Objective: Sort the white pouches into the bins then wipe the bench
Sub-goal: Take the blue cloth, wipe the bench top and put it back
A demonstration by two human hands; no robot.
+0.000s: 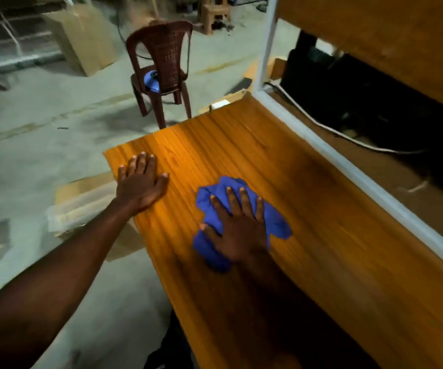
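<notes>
One blue cloth [241, 222] under right hand [237, 230], flat on bench [321, 235].

I see the bench [308, 209] as a long wooden top with an orange-brown grain, running from the near right toward a far corner near the frame's middle, a white rail along its right edge. A crumpled blue cloth [276, 222] lies on it about midway along, bunched rather than spread flat, partly covered by a hand, its edges sticking out all round. No pouches or bins are in my view.
</notes>
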